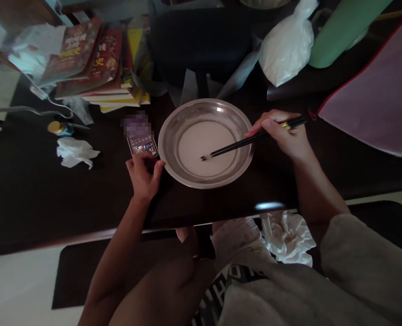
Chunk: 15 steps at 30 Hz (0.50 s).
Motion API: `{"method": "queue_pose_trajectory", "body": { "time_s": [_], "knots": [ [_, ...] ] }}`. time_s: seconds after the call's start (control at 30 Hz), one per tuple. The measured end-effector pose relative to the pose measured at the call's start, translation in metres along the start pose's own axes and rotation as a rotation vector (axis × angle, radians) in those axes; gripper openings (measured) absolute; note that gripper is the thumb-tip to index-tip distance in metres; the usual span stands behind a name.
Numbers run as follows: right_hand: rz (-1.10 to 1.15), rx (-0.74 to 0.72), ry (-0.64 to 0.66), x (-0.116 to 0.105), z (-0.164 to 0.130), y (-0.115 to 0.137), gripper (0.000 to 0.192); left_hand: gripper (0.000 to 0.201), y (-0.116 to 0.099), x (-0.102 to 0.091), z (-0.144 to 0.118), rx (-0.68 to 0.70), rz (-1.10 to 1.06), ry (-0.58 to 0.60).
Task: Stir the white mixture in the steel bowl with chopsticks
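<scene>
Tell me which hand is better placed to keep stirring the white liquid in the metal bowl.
Right. The right hand grips the black chopsticks, tips already in the white liquid of the metal bowl. The left hand is on the phone.

**Clutter around the dark bench**

Stack of books (95, 63) at far left, red covers on top. Crumpled white tissue (75, 153) lying near a small yellow-capped jar (58, 128). White plastic bag (287, 45) at far right, beside a green roll (343, 31). Pink pouch (374, 99) with red edging at right. Black chair back (201, 45) behind the bench (34, 199).
</scene>
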State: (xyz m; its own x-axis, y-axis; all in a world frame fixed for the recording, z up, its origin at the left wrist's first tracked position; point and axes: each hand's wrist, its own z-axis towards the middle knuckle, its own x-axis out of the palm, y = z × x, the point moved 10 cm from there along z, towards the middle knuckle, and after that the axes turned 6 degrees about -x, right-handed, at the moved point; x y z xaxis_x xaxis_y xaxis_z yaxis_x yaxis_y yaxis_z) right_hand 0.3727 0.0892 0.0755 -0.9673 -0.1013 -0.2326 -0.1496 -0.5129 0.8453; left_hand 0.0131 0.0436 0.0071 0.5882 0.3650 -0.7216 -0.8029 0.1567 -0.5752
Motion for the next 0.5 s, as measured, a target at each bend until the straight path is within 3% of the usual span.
{"method": "queue_pose_trajectory", "body": {
  "time_s": [0.13,0.27,0.43,0.5],
  "knots": [
    [-0.004,-0.021,-0.076,-0.008,0.001,0.003,0.030,0.049,-0.015,-0.010,0.000,0.058,0.043,-0.089],
    [-0.012,-0.007,-0.015,-0.002,-0.001,0.002,0.028,0.062,-0.021,-0.019,0.002,0.054,0.078,-0.167],
    [0.006,-0.039,0.000,0.000,-0.001,0.006,0.024,0.062,-0.014,-0.013,0.004,0.023,0.099,-0.119],
    [-0.015,-0.044,0.003,0.001,-0.001,0.008,0.024,0.062,-0.010,-0.004,0.005,0.009,0.034,-0.030]
  ]
}}
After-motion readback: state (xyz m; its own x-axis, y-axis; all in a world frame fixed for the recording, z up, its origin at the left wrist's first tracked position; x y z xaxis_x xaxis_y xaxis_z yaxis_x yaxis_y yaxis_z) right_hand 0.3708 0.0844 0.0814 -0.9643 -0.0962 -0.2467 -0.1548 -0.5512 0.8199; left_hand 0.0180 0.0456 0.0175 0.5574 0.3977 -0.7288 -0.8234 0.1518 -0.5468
